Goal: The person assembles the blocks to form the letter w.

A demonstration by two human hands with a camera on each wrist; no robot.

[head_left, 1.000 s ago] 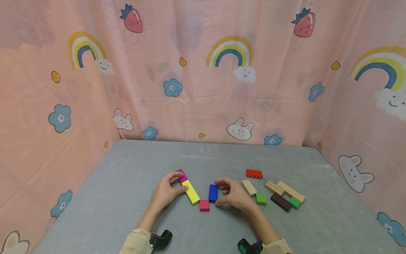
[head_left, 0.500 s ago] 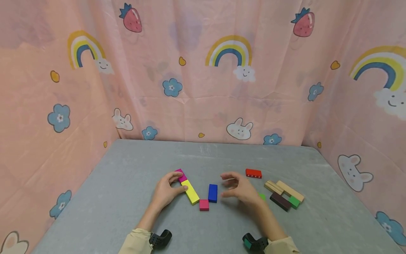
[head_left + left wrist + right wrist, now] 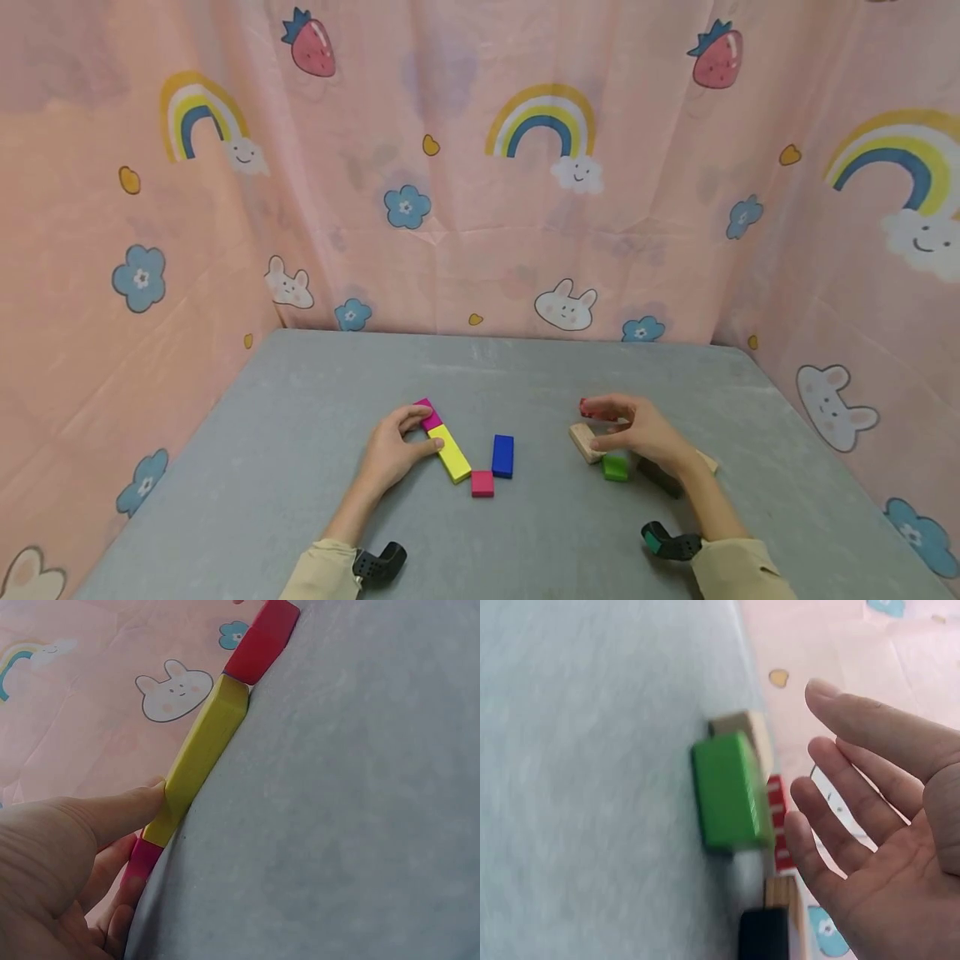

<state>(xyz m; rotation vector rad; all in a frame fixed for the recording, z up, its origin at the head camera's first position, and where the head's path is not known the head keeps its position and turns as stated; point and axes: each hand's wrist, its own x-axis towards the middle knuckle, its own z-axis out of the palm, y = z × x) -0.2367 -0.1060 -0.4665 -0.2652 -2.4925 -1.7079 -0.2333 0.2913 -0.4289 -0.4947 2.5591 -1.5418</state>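
In the head view my left hand (image 3: 395, 444) rests beside a magenta block (image 3: 430, 415) and a yellow block (image 3: 452, 460) lying end to end. In the left wrist view its thumb touches the yellow block (image 3: 195, 761), and its fingers touch the magenta block (image 3: 142, 862). A pinkish-red block (image 3: 482, 483) sits at the yellow block's near end, with a blue block (image 3: 503, 457) beside it. My right hand (image 3: 645, 429) hovers near a pale wooden block (image 3: 582, 442), its fingers apart and holding nothing. A green block (image 3: 727, 795) lies below that hand.
Past the right hand lies a red block (image 3: 587, 407), partly covered by the fingers. A dark brown block (image 3: 659, 478) and another light wooden piece (image 3: 707, 462) show around the right forearm. Patterned pink curtains (image 3: 465, 250) enclose the grey table (image 3: 375, 367).
My right hand has left the blue block and moved right, over the loose blocks. The left hand and the blocks near it look unmoved.
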